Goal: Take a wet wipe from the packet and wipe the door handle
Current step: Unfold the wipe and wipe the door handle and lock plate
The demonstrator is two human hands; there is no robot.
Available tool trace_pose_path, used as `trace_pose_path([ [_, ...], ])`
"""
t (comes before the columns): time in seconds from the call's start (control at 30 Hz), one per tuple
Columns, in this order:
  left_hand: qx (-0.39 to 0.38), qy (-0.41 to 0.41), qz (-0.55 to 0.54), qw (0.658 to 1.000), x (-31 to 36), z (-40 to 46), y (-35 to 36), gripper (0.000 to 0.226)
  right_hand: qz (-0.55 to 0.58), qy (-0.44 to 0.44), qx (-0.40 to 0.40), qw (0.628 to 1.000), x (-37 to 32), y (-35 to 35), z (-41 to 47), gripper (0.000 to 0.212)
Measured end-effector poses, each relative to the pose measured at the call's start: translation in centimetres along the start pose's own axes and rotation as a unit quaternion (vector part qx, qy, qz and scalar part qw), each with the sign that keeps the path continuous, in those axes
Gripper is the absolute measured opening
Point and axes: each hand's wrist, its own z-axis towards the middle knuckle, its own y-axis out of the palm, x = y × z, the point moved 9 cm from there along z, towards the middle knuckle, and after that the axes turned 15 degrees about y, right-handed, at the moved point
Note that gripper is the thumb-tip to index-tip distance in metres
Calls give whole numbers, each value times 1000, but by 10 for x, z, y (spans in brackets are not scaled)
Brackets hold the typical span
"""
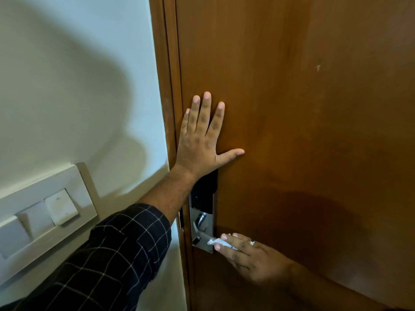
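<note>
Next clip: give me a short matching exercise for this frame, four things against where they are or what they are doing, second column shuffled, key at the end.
Things:
1. left hand
2. right hand
3. wet wipe
4. switch panel

States or places:
A. mounted on the pale wall left of the door frame
B. pinched in fingertips, against the lower end of the metal lock plate
C. spread flat on the wooden door above the lock
D. wearing a ring, holding something white

Pairs: 1-C, 2-D, 3-B, 4-A
</note>
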Motion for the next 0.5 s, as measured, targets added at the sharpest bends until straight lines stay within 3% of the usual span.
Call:
trace_pose_path([
  [0.07, 0, 0, 2, 1000, 0, 0, 0, 108, -28, -17, 35, 999, -5, -8, -11, 34],
  [0.13, 1, 1, 6, 1000, 0, 0, 0, 108, -4, 44, 14, 999, -3, -14, -20, 33],
  [0.23, 2, 2, 12, 1000, 0, 0, 0, 109, 127, 247, 5, 961, 15, -2, -37, 51],
  [0.3, 2, 3, 12, 1000, 0, 0, -1, 109, 129, 310, 17, 942, 18, 6, -43, 69],
  [0.37, 1, 4, 13, 1000, 1, 0, 0, 109, 184, 395, 7, 900, 16, 10, -46, 85],
  [0.5, 1, 6, 20, 1000, 1, 0, 0, 109, 244, 397, 52, 883, -7, -9, -21, 91],
])
